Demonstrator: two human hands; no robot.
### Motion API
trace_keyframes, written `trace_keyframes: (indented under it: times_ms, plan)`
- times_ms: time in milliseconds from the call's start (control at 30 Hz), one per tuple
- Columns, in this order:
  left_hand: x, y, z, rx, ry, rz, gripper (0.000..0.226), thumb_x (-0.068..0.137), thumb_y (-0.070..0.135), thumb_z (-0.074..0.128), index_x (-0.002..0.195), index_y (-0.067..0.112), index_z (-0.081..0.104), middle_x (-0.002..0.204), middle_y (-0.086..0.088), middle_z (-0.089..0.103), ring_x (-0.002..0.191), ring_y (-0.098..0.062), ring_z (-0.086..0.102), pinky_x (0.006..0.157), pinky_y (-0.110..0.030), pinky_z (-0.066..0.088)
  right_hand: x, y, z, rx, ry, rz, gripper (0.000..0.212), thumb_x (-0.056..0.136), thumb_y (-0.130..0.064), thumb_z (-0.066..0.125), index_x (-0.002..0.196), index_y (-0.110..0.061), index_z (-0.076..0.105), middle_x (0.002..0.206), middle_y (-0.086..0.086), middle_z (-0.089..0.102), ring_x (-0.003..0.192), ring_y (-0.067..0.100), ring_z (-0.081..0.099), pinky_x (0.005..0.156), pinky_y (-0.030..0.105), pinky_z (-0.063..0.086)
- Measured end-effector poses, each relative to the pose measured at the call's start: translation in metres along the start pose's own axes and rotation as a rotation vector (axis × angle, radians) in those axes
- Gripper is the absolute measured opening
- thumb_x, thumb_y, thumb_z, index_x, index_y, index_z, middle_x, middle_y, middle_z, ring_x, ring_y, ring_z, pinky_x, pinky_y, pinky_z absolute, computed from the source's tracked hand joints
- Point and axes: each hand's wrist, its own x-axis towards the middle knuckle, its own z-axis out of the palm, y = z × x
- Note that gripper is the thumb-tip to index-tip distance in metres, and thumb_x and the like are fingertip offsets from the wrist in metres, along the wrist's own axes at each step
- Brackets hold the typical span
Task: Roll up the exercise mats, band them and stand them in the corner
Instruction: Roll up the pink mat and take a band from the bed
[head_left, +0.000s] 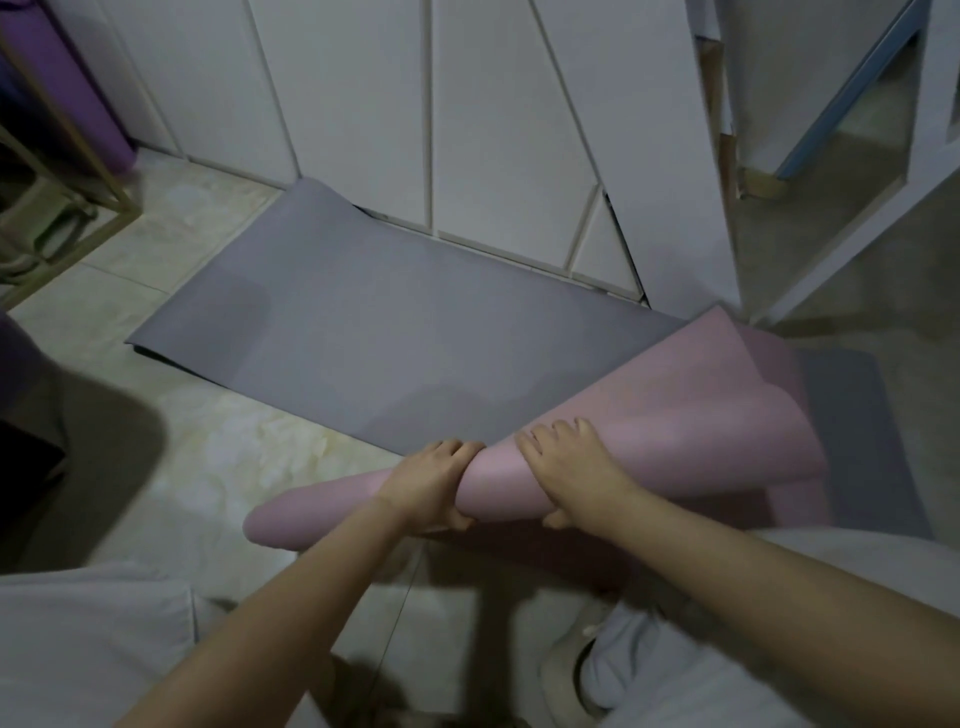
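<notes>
Here we are with the pink mat (649, 415) part rolled, low in front of our knees. The roll runs left to right and its loose sheet fans out over the near right end of the grey mat (389, 338). Our left hand (434, 486) is wrapped around the roll, thumb underneath. Our right hand (571, 470) sits just beside it, fingers curled over the top and thumb tucked below, so both are clamped on the pink mat.

The roll looks lopsided, slim at the left end and flaring wide on the right like a cone. We judge it needs squaring. We should spread our hands further apart, draw the right side in tight and line up the side edges before turning further, or the band will slip.

Now the edges. The pink sheet's far corner curls up near the cabinet doors (493, 130), and the grey mat's far left corner curls against them too. The tiled floor (223, 447) to our left offers open room. Beyond it, a purple mat (57, 88) stands rolled by the gold-framed rack (104, 234).
</notes>
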Motion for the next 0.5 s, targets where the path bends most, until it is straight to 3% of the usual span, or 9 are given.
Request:
trace_keyframes:
  times_ms: [100,233,367,500]
  plan:
    - [0.006,0.005,-0.006,0.093,-0.117,0.024,0.088,0.067,0.049,0.073,0.140,0.023,0.033,0.126,-0.005,0.051,0.115,-0.027,0.050,0.087,-0.037,0.044,-0.005,-0.005,0.008,0.044,-0.034,0.063,0.096,0.071,-0.044,0.073,0.142,-0.008,0.021,0.126,0.012,0.043,0.108,0.028,0.046,0.090,0.039,0.033]
    - [0.011,0.012,-0.003,0.039,-0.248,0.045,0.091,0.068,0.050,0.075,0.142,0.024,0.029,0.133,-0.005,0.048,0.116,-0.028,0.051,0.096,-0.037,0.041,-0.008,0.000,0.012,0.186,-0.092,0.071,0.091,0.069,-0.046,0.072,0.139,-0.011,0.025,0.122,0.010,0.051,0.107,0.029,0.053,0.087,0.038,0.037]
    - [0.000,0.015,0.008,-0.050,-0.083,0.020,0.097,0.070,0.049,0.072,0.147,0.021,0.020,0.139,-0.004,0.040,0.125,-0.025,0.042,0.104,-0.034,0.031,-0.005,0.013,0.006,0.295,-0.120,0.111,0.085,0.067,-0.046,0.074,0.133,-0.012,0.031,0.115,0.010,0.059,0.102,0.032,0.058,0.080,0.035,0.042]
    - [-0.017,0.035,0.023,0.075,0.046,-0.079,0.104,0.070,0.046,0.071,0.150,0.014,0.012,0.147,-0.009,0.031,0.132,-0.028,0.033,0.110,-0.042,0.021,0.005,0.023,-0.002,0.423,-0.245,0.108,0.090,0.064,-0.049,0.078,0.133,-0.014,0.033,0.119,0.011,0.058,0.103,0.031,0.057,0.078,0.032,0.042]
